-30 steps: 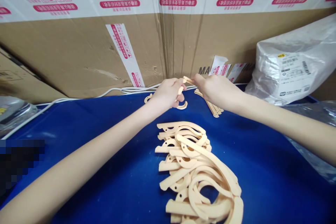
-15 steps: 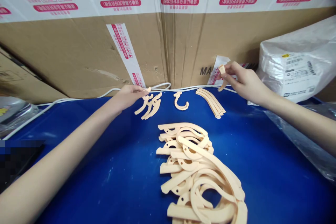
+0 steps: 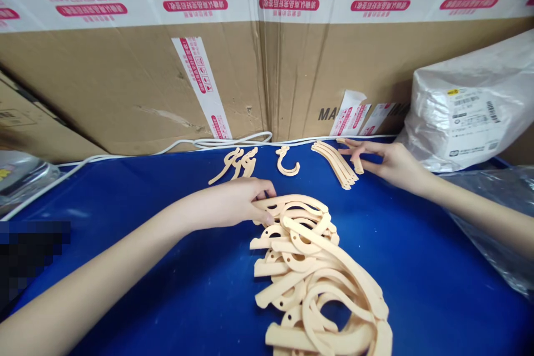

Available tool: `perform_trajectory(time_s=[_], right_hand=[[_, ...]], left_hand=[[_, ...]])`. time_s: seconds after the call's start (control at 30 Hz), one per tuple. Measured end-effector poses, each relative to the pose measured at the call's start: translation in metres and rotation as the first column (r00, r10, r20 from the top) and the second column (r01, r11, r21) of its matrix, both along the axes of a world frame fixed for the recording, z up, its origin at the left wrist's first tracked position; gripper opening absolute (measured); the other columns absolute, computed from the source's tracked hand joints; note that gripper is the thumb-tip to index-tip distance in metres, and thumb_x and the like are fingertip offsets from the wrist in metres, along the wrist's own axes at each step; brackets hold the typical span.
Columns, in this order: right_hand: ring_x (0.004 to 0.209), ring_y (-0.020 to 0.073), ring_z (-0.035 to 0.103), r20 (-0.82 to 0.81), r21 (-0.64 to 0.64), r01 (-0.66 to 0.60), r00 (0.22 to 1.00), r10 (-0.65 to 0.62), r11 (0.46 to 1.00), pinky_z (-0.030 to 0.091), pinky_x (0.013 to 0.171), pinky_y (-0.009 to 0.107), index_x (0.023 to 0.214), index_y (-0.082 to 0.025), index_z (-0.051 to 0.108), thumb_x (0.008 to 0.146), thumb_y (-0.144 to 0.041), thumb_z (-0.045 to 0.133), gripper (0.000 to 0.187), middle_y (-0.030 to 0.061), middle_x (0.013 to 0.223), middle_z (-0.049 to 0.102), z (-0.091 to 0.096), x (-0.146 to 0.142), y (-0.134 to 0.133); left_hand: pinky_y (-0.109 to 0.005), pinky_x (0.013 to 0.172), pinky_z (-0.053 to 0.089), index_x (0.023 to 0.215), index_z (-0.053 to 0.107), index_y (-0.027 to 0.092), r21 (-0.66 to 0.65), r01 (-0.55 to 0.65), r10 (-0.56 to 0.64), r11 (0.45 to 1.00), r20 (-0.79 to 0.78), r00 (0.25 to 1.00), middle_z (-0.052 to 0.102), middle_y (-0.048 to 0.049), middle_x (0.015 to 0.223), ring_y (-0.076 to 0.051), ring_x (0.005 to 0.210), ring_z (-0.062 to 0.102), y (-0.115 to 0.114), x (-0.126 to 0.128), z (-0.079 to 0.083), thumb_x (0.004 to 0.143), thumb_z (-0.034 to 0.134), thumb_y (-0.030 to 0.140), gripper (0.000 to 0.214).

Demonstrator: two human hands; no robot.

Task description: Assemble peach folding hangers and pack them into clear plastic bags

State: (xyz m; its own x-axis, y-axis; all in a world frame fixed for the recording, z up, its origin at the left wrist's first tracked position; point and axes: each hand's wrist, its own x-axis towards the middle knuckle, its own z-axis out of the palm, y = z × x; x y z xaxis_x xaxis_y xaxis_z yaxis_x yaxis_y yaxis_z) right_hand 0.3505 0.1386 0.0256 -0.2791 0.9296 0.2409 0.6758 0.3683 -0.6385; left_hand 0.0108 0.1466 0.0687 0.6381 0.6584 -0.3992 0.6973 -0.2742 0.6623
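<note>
A pile of folded cream plastic hangers [image 3: 317, 283] lies on the blue table. My left hand [image 3: 246, 203] is at the pile's far left corner, fingers and thumb closed about the end of the farthest folding hanger [image 3: 296, 200]. My right hand [image 3: 386, 161] pinches a curved hanger arm [image 3: 357, 162] at the table's back, just right of a row of similar curved arms [image 3: 335, 164]. Between the two hands, a loose hanger hook [image 3: 287, 162] lies alone. Beyond my left hand sit several more curved arms [image 3: 240, 162], partly hidden by it.
Tall cardboard boxes [image 3: 167, 78] with red-printed white tape stand along the back. A white cable [image 3: 167, 147] runs at their foot. To the right are a wrapped, labelled parcel [image 3: 467, 105] and clear plastic film [image 3: 496, 222]. Another plastic-wrapped item [image 3: 25, 181] is at left.
My left hand has left its piece with the left group and come nearer, onto the pile. My right hand has lowered its curved arm to the table beside the right row.
</note>
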Motion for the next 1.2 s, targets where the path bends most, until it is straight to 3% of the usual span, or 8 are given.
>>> perform_trajectory(time_s=[0.27,0.43,0.6,0.7,0.8,0.9,1.03,1.2], right_hand=[[0.108,0.0257,0.066,-0.160,-0.034,-0.041,0.986,0.035,0.999,0.049,0.100,0.044,0.082,-0.024,0.065,0.089,-0.035,0.059,0.014,0.0064,0.107,0.071,-0.013,-0.001,0.017],[0.105,0.0239,0.066,-0.222,-0.080,-0.033,0.975,0.015,0.996,0.050,0.095,0.040,0.105,-0.023,0.068,0.089,-0.048,0.063,0.030,0.0058,0.109,0.072,0.020,-0.052,0.007],[0.080,0.0188,0.067,-0.296,-0.126,-0.148,0.949,0.105,0.981,0.051,0.073,0.032,0.099,-0.021,0.067,0.089,-0.040,0.063,0.023,0.0035,0.088,0.073,0.056,-0.093,0.005],[0.072,0.0183,0.063,-0.081,0.081,-0.028,0.996,0.034,0.996,0.046,0.065,0.031,0.099,-0.019,0.066,0.091,-0.032,0.058,0.017,0.0032,0.081,0.070,0.069,-0.093,0.014],[0.077,0.0234,0.063,0.325,0.414,0.005,0.933,-0.153,0.910,0.034,0.060,0.032,0.106,-0.017,0.065,0.097,-0.029,0.050,0.021,0.0081,0.091,0.070,0.079,-0.089,0.025],[0.081,0.0272,0.063,0.565,0.500,-0.068,0.781,-0.266,0.863,0.025,0.056,0.032,0.107,-0.016,0.062,0.101,-0.026,0.039,0.025,0.0129,0.097,0.069,0.082,-0.091,0.037],[0.058,0.0204,0.054,0.617,0.367,-0.146,0.777,-0.124,0.919,0.024,0.055,0.031,0.101,-0.017,0.060,0.095,-0.017,0.046,0.016,0.0089,0.075,0.065,0.076,-0.095,0.050],[0.051,0.0152,0.052,0.328,0.048,-0.219,0.925,0.191,0.975,0.036,0.055,0.028,0.076,-0.021,0.056,0.092,-0.016,0.043,0.021,0.0015,0.061,0.062,0.067,-0.086,0.063]], left_hand=[[-0.023,0.052,0.033,0.080,0.074,0.018,-0.063,-0.191,0.200,0.980,0.202,0.959,0.062,0.0002,0.067,-0.013,0.061,0.050,0.016,0.004,0.010,0.071,0.074,0.038,0.022],[-0.021,0.051,0.038,0.079,0.073,0.014,-0.113,-0.385,0.396,0.916,0.417,0.818,0.065,-0.0046,0.071,-0.012,0.064,0.056,0.017,0.027,0.019,0.079,0.071,0.030,0.017],[-0.021,0.051,0.036,0.073,0.066,0.014,-0.003,-0.478,0.390,0.878,0.583,0.712,0.059,-0.0021,0.069,-0.010,0.060,0.051,0.030,0.047,0.020,0.092,0.060,0.030,0.025],[-0.023,0.048,0.028,0.066,0.054,0.017,0.078,-0.509,0.349,0.857,0.640,0.685,0.045,0.0021,0.060,-0.009,0.051,0.041,0.042,0.050,0.022,0.098,0.050,0.031,0.035],[-0.024,0.049,0.027,0.064,0.044,0.019,0.213,-0.493,0.266,0.844,0.632,0.728,0.036,0.0038,0.056,-0.009,0.048,0.036,0.052,0.050,0.025,0.102,0.043,0.032,0.041],[-0.026,0.056,0.033,0.066,0.041,0.020,0.484,-0.466,0.168,0.741,0.538,0.826,0.042,0.0017,0.061,-0.012,0.056,0.046,0.057,0.051,0.024,0.104,0.036,0.032,0.040],[-0.029,0.063,0.033,0.073,0.048,0.021,0.739,-0.400,0.199,0.543,0.349,0.916,0.049,-0.0010,0.065,-0.018,0.066,0.053,0.053,0.048,0.014,0.105,0.031,0.035,0.039],[-0.029,0.060,0.029,0.087,0.055,0.019,0.766,-0.340,0.247,0.546,0.240,0.939,0.047,0.0004,0.061,-0.020,0.062,0.052,0.044,0.032,-0.003,0.103,0.038,0.036,0.028]])
